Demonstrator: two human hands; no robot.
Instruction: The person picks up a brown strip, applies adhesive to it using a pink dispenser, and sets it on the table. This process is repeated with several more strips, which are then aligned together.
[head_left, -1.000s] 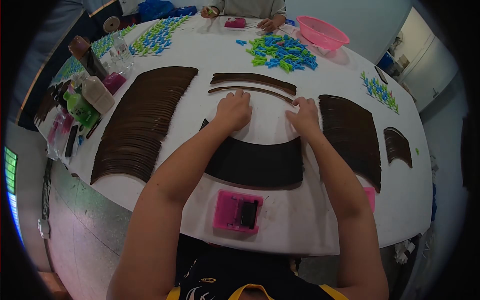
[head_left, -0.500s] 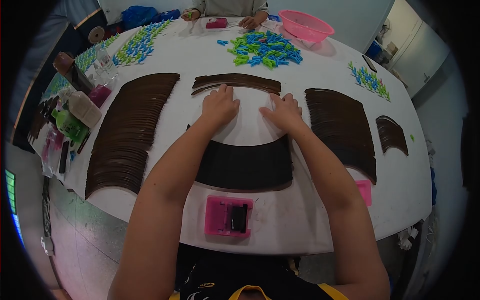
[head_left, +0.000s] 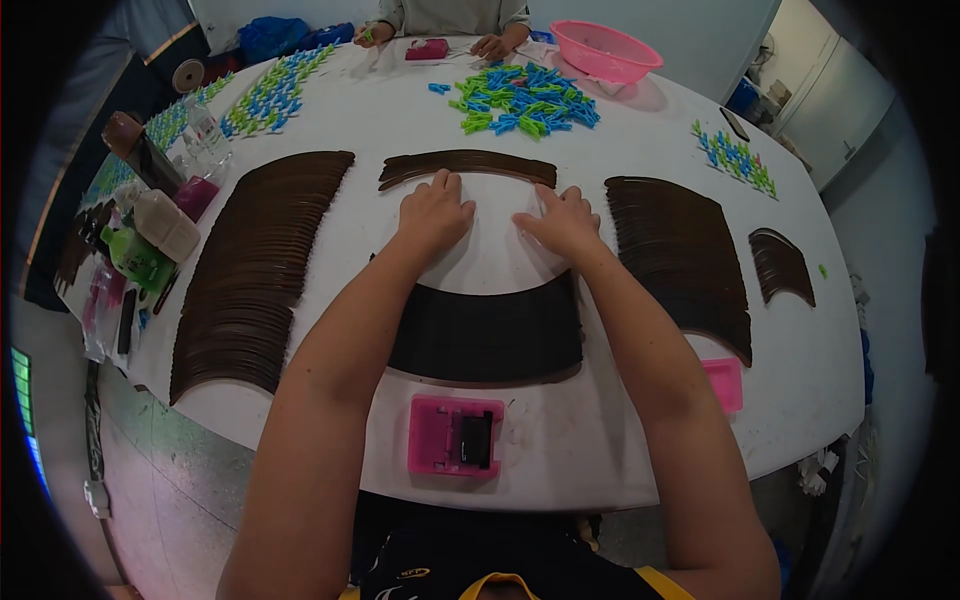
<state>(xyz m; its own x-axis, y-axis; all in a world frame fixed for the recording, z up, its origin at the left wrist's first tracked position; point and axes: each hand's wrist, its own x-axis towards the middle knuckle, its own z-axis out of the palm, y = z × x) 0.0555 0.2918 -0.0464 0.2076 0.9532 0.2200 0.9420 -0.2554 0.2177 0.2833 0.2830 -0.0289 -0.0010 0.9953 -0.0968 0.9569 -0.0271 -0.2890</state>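
Observation:
Both hands rest at the near edge of a narrow stack of curved dark brown strips (head_left: pixel 468 163) at the table's middle. My left hand (head_left: pixel 435 215) has its fingertips against the stack's lower edge, left of centre. My right hand (head_left: pixel 562 222) is near the stack's right end, thumb and fingers apart. Below them lies a wider curved black stack (head_left: pixel 487 333). Long fanned rows of brown strips lie to the left (head_left: pixel 262 265) and to the right (head_left: pixel 682 262).
A pink box with a black part (head_left: pixel 455 437) is at the front edge. Green and blue clips (head_left: pixel 525 98), a pink basin (head_left: pixel 606 52) and another person's hands (head_left: pixel 490 46) are across the table. Bottles (head_left: pixel 165 222) stand left; a small brown stack (head_left: pixel 783 266) lies far right.
The loose lower strip now sits against the others in the narrow stack, with the gap between them closed. My hands have barely moved, and the view has shifted slightly.

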